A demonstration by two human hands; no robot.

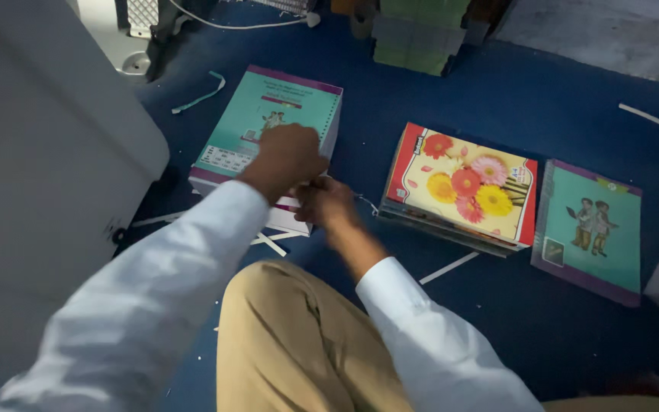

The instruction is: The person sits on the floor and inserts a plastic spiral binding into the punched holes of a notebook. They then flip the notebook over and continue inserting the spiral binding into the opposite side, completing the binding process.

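A dark blue carpeted floor point(451, 99) carries three stacks of books — a teal-covered stack point(268, 122), a flower-covered stack point(463, 187), another teal stack point(593, 229) — with white paper strips point(449, 268) scattered among them.

We have one head-worn view, close, looking steeply down over our knee point(299, 343) onto blue floor point(543, 114), books across mid-frame.
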